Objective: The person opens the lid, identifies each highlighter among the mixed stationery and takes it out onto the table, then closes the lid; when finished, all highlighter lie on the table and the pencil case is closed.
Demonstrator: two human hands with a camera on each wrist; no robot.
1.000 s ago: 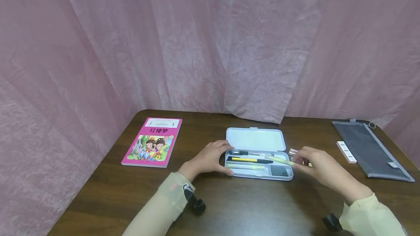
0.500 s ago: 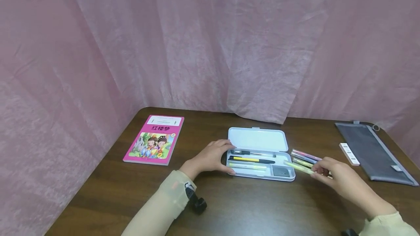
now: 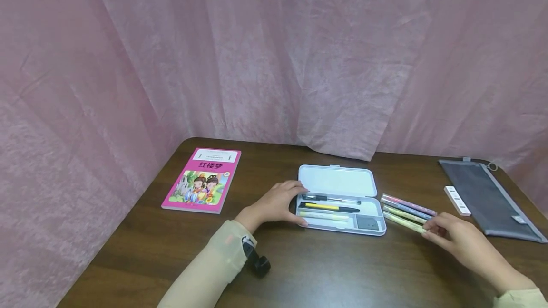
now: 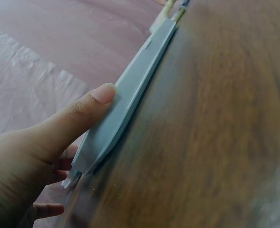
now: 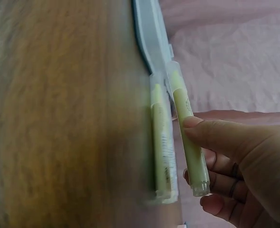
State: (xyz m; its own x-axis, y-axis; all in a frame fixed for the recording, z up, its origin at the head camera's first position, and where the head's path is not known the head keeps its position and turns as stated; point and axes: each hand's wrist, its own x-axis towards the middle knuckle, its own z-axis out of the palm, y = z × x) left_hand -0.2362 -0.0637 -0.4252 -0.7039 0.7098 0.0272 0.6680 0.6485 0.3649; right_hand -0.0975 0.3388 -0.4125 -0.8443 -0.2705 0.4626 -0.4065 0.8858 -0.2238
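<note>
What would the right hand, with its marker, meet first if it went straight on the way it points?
Most likely the open pencil case, at its right end; the yellow marker in the right hand points that way, though depth is unclear.

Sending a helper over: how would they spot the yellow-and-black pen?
On the table, find the open pale case gripped by the left hand. Inside, the yellow-and-black pen lies between a clear pen and a pale highlighter. Only it pairs bright yellow with black.
</note>
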